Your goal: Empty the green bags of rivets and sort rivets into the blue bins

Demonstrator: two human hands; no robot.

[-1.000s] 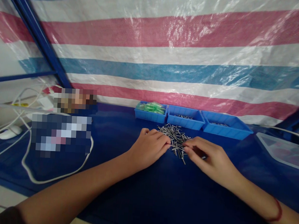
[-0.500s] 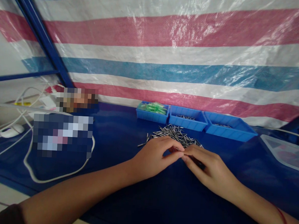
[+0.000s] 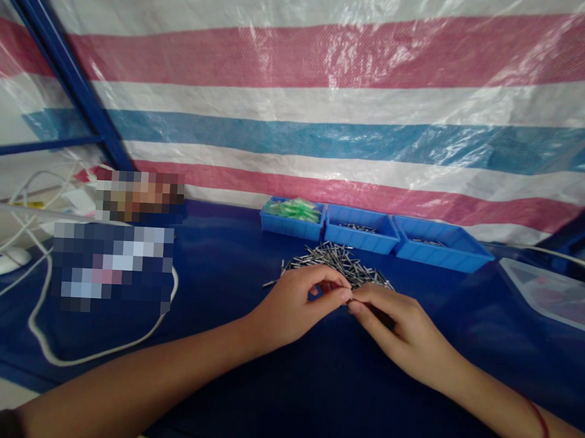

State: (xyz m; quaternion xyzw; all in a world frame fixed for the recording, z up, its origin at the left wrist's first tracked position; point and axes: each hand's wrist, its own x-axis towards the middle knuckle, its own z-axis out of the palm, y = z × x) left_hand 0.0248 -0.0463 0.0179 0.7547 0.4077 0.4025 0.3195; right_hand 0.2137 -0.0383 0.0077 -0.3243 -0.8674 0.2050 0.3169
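Note:
My left hand (image 3: 292,305) and my right hand (image 3: 403,324) meet fingertip to fingertip just in front of a pile of thin metal pins (image 3: 337,255). Thumb and forefinger are pinched together on each hand. Whatever sits between the fingertips is tiny and mostly covered, so I cannot make it out. The pins, silvery and dark, lie loose in a heap on the blue tabletop (image 3: 211,267), its near side partly hidden behind my left hand.
Behind the pile stand a blue bin (image 3: 292,227) of green-and-clear packets and two blue bins (image 3: 363,239) (image 3: 440,256) with some metal pins. A clear plastic container (image 3: 553,295) lies at right. White cables (image 3: 35,316) and a white mouse (image 3: 4,261) occupy the left. A striped sheet (image 3: 326,136) hangs behind.
The whole view has shifted slightly, so everything sits a little further left. My hands stay pinched together at the same spot before the pile, with the fingertips shifting slightly.

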